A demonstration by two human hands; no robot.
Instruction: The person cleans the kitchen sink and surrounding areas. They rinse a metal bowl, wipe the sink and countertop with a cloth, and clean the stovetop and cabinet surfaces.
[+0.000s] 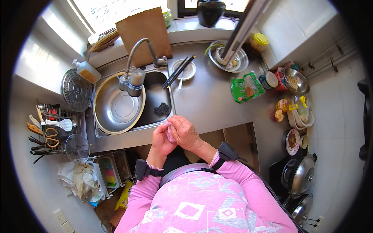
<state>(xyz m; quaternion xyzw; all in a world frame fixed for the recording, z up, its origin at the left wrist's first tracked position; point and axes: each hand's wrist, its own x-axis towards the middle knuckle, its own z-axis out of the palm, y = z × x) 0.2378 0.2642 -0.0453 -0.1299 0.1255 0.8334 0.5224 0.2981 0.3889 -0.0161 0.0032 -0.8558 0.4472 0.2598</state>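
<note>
A small pink cloth is bunched between my two hands at the counter's front edge, just before the sink. Fingers of my left hand curl round its lower left side. My right hand grips it from above and covers part of it. Beyond them, a large steel basin rests tilted in the sink. A black scouring pad lies on the sink floor. The faucet, with a filter at its end, hangs over the basin.
Black chopsticks lie across a white bowl beside the sink. Farther right are a steel bowl and a green food packet. A utensil rack holding knives stands left. A lidded pan sits at right.
</note>
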